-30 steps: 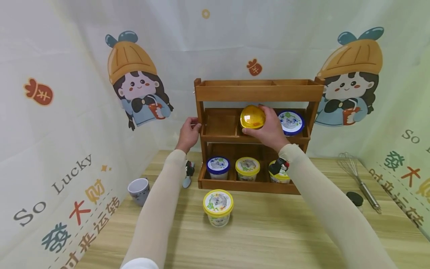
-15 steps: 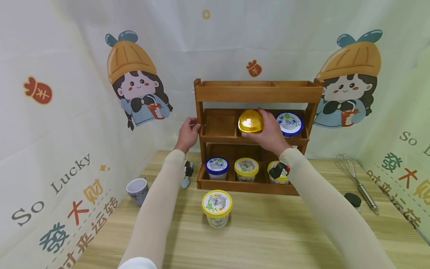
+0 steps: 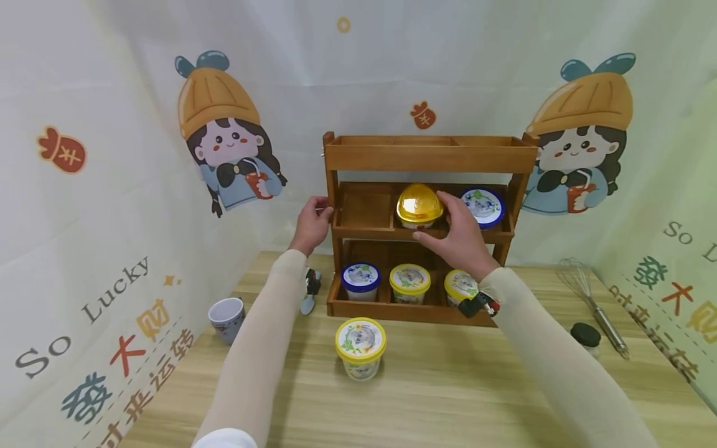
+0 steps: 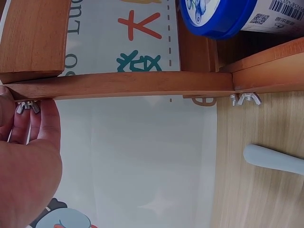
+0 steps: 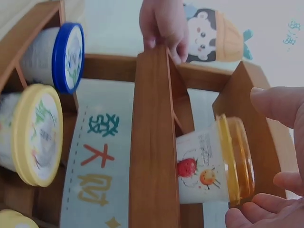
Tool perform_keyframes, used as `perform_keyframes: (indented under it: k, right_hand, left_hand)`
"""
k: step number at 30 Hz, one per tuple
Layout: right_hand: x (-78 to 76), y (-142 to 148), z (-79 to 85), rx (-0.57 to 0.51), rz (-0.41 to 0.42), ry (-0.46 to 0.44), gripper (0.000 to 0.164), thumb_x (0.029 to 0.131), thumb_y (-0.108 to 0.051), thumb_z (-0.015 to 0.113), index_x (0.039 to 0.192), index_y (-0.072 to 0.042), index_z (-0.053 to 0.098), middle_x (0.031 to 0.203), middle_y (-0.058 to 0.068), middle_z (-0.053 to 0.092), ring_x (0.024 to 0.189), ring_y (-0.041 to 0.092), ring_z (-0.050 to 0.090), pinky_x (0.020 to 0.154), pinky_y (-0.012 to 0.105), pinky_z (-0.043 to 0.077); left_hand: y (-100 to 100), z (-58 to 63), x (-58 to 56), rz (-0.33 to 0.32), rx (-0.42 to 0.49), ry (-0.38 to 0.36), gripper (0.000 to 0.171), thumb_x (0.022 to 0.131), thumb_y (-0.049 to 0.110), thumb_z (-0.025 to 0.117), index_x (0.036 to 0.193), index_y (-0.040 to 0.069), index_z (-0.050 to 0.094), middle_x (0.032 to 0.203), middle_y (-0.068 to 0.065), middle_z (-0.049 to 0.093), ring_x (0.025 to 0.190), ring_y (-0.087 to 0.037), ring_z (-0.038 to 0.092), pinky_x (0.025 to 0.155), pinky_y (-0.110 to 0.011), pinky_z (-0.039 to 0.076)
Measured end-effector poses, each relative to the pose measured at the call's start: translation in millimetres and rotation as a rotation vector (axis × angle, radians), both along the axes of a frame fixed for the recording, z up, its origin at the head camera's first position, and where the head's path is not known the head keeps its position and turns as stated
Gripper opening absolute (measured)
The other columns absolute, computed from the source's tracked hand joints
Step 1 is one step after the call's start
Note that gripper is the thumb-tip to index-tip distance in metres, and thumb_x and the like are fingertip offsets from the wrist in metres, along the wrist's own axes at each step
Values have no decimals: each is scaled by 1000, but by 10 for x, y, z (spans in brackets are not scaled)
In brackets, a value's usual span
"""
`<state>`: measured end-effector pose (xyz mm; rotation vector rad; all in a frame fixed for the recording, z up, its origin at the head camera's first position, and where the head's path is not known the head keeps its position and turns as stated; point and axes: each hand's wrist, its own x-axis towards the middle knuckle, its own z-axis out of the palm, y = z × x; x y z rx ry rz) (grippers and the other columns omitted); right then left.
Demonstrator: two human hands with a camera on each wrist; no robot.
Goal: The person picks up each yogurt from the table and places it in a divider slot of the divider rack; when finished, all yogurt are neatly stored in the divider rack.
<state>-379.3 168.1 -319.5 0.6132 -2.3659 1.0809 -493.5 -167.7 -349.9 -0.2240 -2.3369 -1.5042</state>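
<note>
In the middle compartment of the wooden rack's middle tier sits a white cup with a shiny amber domed lid; fruit pictures show on its side in the right wrist view. My right hand is beside it, thumb and fingers spread and apart from the lid. At the rack's left upright, my left hand grips the wood next to a wing nut. A blue-lidded tub fills the compartment to the right. A yellow-lidded tub stands on the table in front.
Several tubs, one blue-lidded and others yellow-lidded, stand on the bottom tier. A grey cup and a pale blue-grey utensil lie left of the rack. A whisk and a black-lidded jar are at the right.
The amber-lidded cup has gone down into the middle compartment and now sits upright. My right hand has let go of it and drawn back to the right. The left hand stays in place.
</note>
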Motion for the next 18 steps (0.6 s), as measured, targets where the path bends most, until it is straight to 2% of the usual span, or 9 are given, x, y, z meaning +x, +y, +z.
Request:
perform_keyframes:
  k: [4, 9, 15, 18]
  right_hand:
    - [144, 6, -107, -36, 23, 6, 90, 91, -33, 85, 161, -5, 36, 163, 17, 41, 146, 39, 46, 119, 56, 46]
    - [300, -24, -274, -88, 49, 11, 86, 92, -27, 84, 160, -4, 38, 168, 18, 35, 148, 40, 45, 119, 54, 47]
    - [370, -53, -432, -82, 88, -1, 82, 92, -21, 84, 159, -3, 40, 166, 17, 40, 149, 38, 44, 116, 54, 49]
    - [399, -68, -507, -73, 125, -36, 82, 91, -19, 84, 159, -3, 41, 164, 16, 43, 147, 38, 47, 116, 54, 49]
  left_hand:
    - [13, 20, 8, 3, -5, -1, 37, 113, 20, 50, 148, 6, 50, 146, -17, 56, 137, -34, 56, 114, -49, 51]
    - [8, 35, 19, 8, -16, 6, 36, 113, 20, 50, 147, 6, 50, 146, -17, 56, 137, -34, 56, 114, -49, 51]
    - [18, 13, 16, 19, -19, 3, 36, 113, 20, 50, 146, 7, 51, 146, -16, 57, 137, -33, 56, 114, -49, 52]
    - [24, 10, 32, 19, -12, -5, 36, 113, 20, 50, 147, 7, 51, 146, -16, 57, 137, -34, 56, 114, -49, 52]
